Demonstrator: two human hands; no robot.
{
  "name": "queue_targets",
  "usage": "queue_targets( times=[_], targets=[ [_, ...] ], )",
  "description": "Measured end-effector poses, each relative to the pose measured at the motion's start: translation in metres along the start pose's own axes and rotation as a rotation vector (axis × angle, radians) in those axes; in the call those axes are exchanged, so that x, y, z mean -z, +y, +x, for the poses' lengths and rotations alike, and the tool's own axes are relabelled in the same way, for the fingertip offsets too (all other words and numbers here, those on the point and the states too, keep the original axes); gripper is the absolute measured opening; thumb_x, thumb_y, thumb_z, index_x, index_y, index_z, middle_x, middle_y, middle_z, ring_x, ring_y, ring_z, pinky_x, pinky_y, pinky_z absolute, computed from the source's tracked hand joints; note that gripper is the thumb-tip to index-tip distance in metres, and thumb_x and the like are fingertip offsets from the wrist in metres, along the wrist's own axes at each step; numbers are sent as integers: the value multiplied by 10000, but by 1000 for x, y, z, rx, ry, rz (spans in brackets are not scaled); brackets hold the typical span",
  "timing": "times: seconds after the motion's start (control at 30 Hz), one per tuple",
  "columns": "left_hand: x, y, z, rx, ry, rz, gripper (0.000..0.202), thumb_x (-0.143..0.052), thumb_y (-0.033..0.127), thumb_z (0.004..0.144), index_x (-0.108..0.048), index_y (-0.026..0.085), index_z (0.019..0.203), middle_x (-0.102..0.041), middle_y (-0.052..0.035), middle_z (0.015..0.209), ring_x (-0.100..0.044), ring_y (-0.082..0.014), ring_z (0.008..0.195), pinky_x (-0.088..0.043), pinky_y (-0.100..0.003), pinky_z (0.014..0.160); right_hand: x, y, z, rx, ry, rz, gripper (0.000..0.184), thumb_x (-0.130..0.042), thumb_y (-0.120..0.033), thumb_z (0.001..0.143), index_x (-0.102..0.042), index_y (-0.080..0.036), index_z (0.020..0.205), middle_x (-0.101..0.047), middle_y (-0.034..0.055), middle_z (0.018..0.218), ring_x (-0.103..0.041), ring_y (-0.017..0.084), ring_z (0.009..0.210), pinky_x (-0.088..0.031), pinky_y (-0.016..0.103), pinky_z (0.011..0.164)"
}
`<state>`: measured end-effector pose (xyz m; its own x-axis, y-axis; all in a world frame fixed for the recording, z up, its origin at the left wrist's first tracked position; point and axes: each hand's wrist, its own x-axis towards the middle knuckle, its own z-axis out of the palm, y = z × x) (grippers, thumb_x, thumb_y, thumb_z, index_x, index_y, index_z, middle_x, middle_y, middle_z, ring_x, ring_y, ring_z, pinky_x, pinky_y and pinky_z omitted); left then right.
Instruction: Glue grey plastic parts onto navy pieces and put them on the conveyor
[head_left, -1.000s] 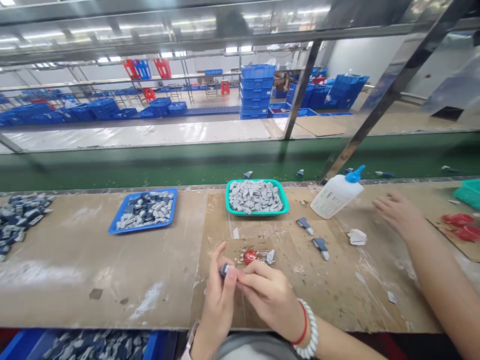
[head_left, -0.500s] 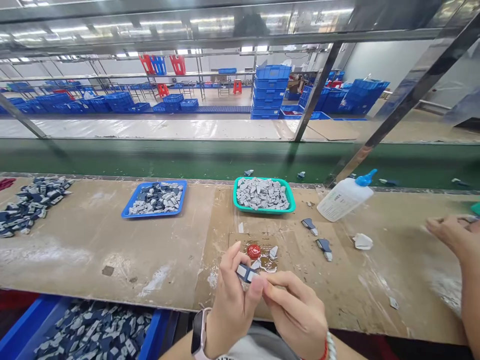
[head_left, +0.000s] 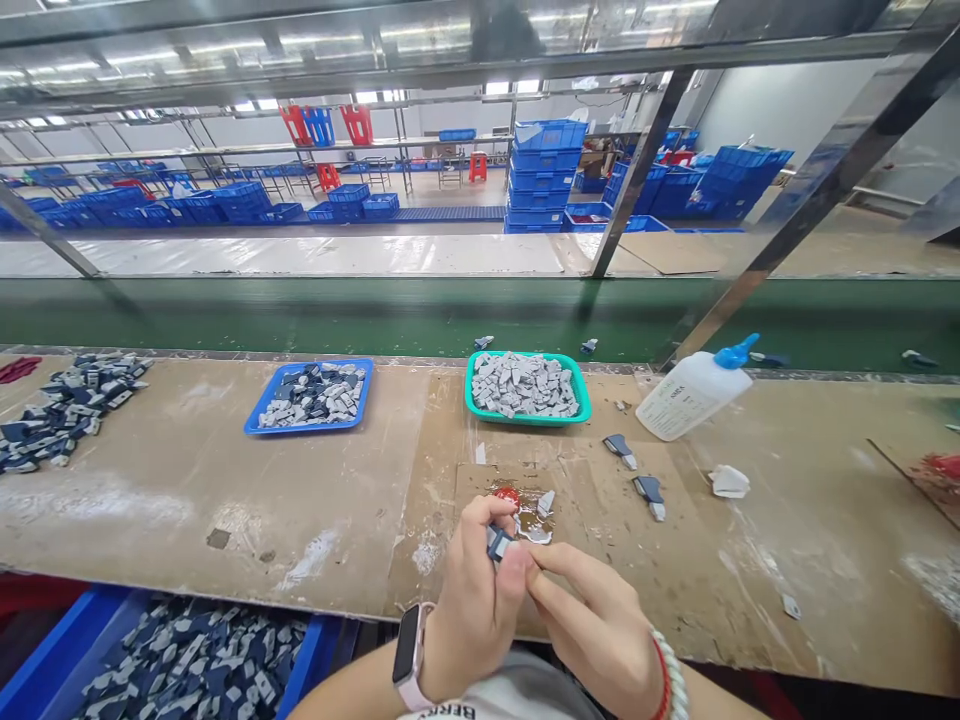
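My left hand [head_left: 480, 590] is closed round a small dark blue and light grey plastic piece [head_left: 498, 543], thumb on its near side. My right hand [head_left: 592, 610] pinches at the piece's near end, and its fingertips partly hide that end. Just beyond the hands, a red round blob [head_left: 508, 495] lies on a wet cardboard patch, partly behind my left fingers. A loose grey piece [head_left: 546, 503] rests beside it. Farther off stands a green tray [head_left: 585, 405] heaped with grey pieces.
Left of it, a blue tray [head_left: 259, 425] carries mixed pieces; a pile [head_left: 71, 405] sits far left. A white bottle [head_left: 686, 398] with a blue cap leans at right near two blue-grey pieces [head_left: 649, 495]. A blue crate [head_left: 37, 665] of parts sits below the table edge. Behind runs a green belt [head_left: 360, 315].
My left fingers have curled further over the piece, hiding more of it and the red blob. Pieces on the belt have shifted left. Another person's hand at right has left view.
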<state>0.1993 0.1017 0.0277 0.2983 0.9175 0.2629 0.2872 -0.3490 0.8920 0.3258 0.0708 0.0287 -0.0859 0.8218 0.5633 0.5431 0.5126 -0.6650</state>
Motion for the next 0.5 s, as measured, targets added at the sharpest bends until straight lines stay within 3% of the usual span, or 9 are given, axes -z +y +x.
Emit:
queue_targets(
  times=[0.1,0.23,0.3,0.43,0.5],
  targets=[
    [5,-7,1,-44,23,-5,280,-391,226,831,-341,322,1089,-459,-50,906,-491,-229,824,-414,-394,743,4,3,8,80,-3,2,339,-438,-86,786,-619,-282,996,-631,49,878,-598,162,755,-517,274,615],
    [17,-18,-1,-263,83,20,500,-563,129,730,-287,346,1087,-491,-26,856,-491,-209,767,-417,-361,702,1,11,6,77,-71,127,377,-399,-94,800,-606,-307,1033,-616,41,959,-595,147,830,-524,272,679],
    [20,-21,-3,-301,95,72,552,-598,100,692,-296,336,1090,-516,-25,843,-497,-206,748,-420,-351,687,-1,12,3,80,-98,137,391,-382,-100,805,-595,-312,1055,-612,44,979,-600,144,815,-527,273,663],
    [22,-22,-5,-205,81,73,382,-587,168,688,-421,276,1014,-550,-32,808,-505,-206,718,-424,-351,679,-1,8,-2,142,-159,73,407,-377,-115,803,-567,-327,1093,-615,38,980,-607,152,803,-526,289,647],
    [30,-25,-8,-68,191,16,280,-560,254,723,-444,256,978,-543,-29,798,-507,-202,708,-426,-350,680,3,8,-4,155,-150,40,417,-380,-112,799,-560,-343,1095,-623,26,950,-607,147,785,-523,282,641]
  ],
)
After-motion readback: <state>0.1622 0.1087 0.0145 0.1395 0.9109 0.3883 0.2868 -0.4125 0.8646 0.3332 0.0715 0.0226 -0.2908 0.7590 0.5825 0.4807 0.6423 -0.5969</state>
